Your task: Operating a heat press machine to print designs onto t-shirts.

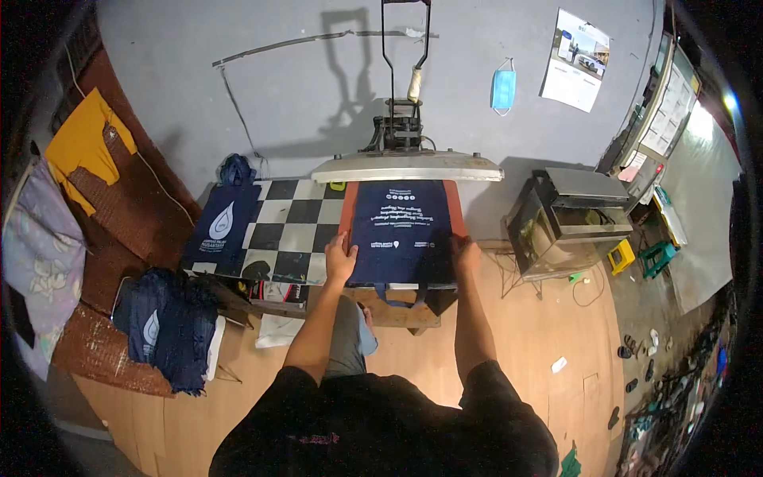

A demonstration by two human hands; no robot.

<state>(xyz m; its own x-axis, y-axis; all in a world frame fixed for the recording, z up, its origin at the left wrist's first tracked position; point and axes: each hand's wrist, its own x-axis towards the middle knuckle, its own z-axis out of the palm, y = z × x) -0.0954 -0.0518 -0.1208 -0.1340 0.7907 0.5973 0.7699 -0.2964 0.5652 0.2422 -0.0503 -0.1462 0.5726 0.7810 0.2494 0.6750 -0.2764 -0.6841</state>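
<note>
A navy fabric tote bag [402,229] lies flat on the reddish lower pad [459,208] of a heat press, its white print upside down to me and its handles hanging over the near edge. My left hand [341,257] is at the bag's left edge, and my right hand [467,256] is at its right edge. Both hands have curled fingers at the edges; whether they grip the cloth or only touch it is unclear. Just beyond the bag, the raised metal upper plate [408,167] of the press hides its far end.
Left of the press, another navy tote [222,229] lies on a checkered table [292,223]. Several dark bags are piled on a stand [173,328] at the lower left. A glass tank [560,238] stands to the right, and a wooden stool [411,319] is below the press.
</note>
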